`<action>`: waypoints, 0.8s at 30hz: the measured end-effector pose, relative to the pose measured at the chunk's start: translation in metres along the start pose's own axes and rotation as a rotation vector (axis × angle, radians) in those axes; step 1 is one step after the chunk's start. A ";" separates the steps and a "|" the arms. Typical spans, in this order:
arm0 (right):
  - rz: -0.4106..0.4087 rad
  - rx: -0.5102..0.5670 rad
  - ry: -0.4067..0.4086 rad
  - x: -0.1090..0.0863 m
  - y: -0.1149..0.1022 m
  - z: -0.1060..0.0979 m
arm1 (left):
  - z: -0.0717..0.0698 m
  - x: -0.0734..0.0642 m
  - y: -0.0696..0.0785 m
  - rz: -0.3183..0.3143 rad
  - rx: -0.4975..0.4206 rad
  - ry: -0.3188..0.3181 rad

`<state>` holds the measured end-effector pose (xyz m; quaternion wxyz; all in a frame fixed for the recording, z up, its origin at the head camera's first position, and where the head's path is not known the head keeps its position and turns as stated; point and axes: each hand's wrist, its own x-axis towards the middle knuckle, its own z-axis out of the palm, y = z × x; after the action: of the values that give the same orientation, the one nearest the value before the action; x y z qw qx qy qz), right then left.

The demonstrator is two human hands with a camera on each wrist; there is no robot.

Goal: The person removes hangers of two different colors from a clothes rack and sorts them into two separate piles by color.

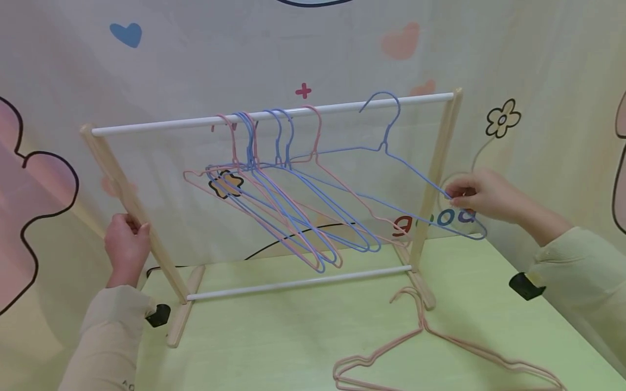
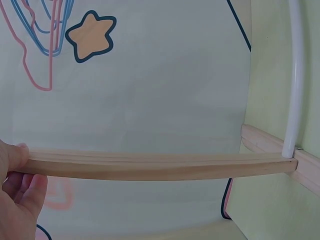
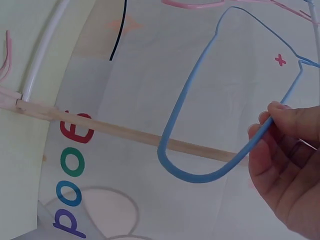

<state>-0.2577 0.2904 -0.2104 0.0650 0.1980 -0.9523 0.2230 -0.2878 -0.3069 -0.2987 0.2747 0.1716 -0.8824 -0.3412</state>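
Note:
My right hand (image 1: 481,195) pinches one shoulder of a blue hanger (image 1: 411,168), whose hook arches over the right part of the rack's white top rail (image 1: 191,125). In the right wrist view, thumb and fingers grip the blue hanger (image 3: 200,177) near its rounded end. At the other side, my left hand (image 1: 128,244) holds the left wooden post (image 1: 161,247) of the rack. The left wrist view shows thumb and fingers around that post (image 2: 150,167). Several blue and pink hangers, among them a pink hanger (image 1: 342,182), hang from the middle of the rail.
A few pink hangers (image 1: 423,326) lie stacked on the light green table (image 1: 274,336) in front of the rack's right foot (image 1: 420,290). A white lower bar (image 1: 298,283) joins the posts. Behind stands a curtain (image 1: 215,65) with printed hearts and flowers.

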 end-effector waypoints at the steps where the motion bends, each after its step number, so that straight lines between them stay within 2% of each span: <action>1: 0.004 -0.002 0.000 -0.003 0.002 0.000 | 0.000 0.000 0.000 0.000 0.000 -0.002; 5: -0.001 0.007 0.014 -0.015 0.010 0.001 | 0.000 0.001 -0.001 0.006 0.008 0.003; 11: -0.009 -0.038 0.033 -0.033 0.026 0.010 | 0.001 0.002 -0.001 0.011 0.010 0.013; 16: 0.035 -0.040 -0.021 -0.041 0.038 0.021 | 0.000 0.000 -0.001 0.007 0.004 0.000; 24: 0.012 -0.001 -0.075 -0.050 0.053 0.045 | -0.001 0.000 -0.001 0.006 0.011 -0.009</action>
<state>-0.2349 0.3311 -0.2821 0.0281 0.2003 -0.9553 0.2154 -0.2871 -0.3076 -0.2987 0.2709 0.1689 -0.8860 -0.3363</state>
